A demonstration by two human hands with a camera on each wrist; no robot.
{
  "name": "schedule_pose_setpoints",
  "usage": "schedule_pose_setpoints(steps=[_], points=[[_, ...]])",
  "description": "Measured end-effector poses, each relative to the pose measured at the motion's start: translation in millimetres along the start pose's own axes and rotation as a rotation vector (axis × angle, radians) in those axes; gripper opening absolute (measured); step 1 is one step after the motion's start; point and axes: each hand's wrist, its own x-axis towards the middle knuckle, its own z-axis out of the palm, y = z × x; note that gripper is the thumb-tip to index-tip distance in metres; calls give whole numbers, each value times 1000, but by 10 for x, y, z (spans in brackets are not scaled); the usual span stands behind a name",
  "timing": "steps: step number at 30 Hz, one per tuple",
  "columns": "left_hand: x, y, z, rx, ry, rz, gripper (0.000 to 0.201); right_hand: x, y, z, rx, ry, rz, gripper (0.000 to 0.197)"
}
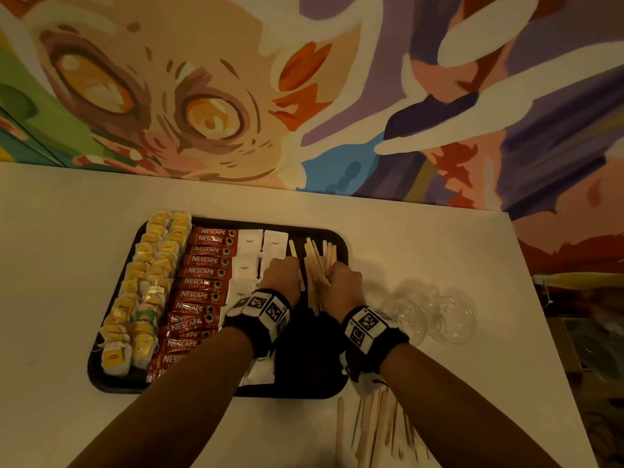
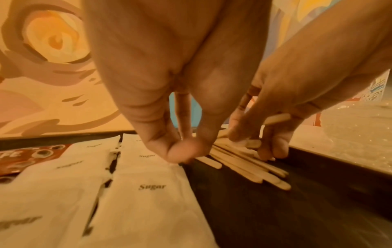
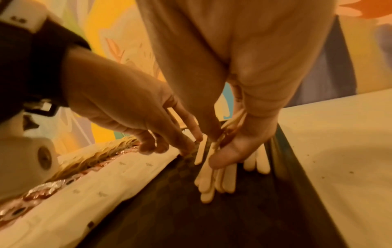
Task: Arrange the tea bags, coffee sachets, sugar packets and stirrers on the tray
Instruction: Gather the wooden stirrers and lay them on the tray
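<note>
Right hand [image 3: 244, 83] fingers [image 3: 224, 159] pinch a stirrer bundle [image 3: 214, 177] on the tray [image 1: 111, 332]; left hand [image 1: 282, 276] fingers pinch one stirrer [image 2: 208, 162] beside.

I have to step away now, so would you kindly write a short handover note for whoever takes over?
Left hand: pinching one stirrer beside the sugar packets.
Right hand: grip around a bundle of stirrers on the tray.
Done: tea bags, coffee sachets and sugar sit in rows.
Left: straighten these stirrers, then bring over the loose stirrers lying on the table.
</note>
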Motion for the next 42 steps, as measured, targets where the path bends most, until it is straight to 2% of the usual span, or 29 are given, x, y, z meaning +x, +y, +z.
schedule_pose_setpoints(steps=[3,6,9,11,16,18,22,27,31,34,40,42], points=[[-10,41,24,-46,35,51,18,20,-48,15,18,-21,-16,33],[-22,58,42,-24,60,111,32,23,-74,3,-81,-34,-52,32],[-42,36,87,124,-8,191,40,23,-55,-40,-176,5,-165,25],[-53,21,111,266,-64,225,42,7,-31,-58,-226,-31,-222,28],[-56,23,51,337,-55,248,29,-48,-46,-91,-370,-91,-310,36],[-57,30,26,327,-8,268,27,-30,-72,-112,-377,-80,-330,35],[-73,-2,29,321,-21,339,29,20,-22,-74,-371,-77,-368,33],[-113,-103,12,354,-17,291,50,-17,104,79,-378,-159,-345,57],[-52,-138,4,312,16,338,48,-14,106,130,-301,-89,-344,35],[-29,-140,-14,232,30,359,44,36,69,134,-238,-68,-332,29],[46,-142,-35,152,-51,393,67,109,70,161,-269,-63,-308,48],[53,-119,-30,153,-80,399,68,103,97,176,-289,-69,-293,54]])
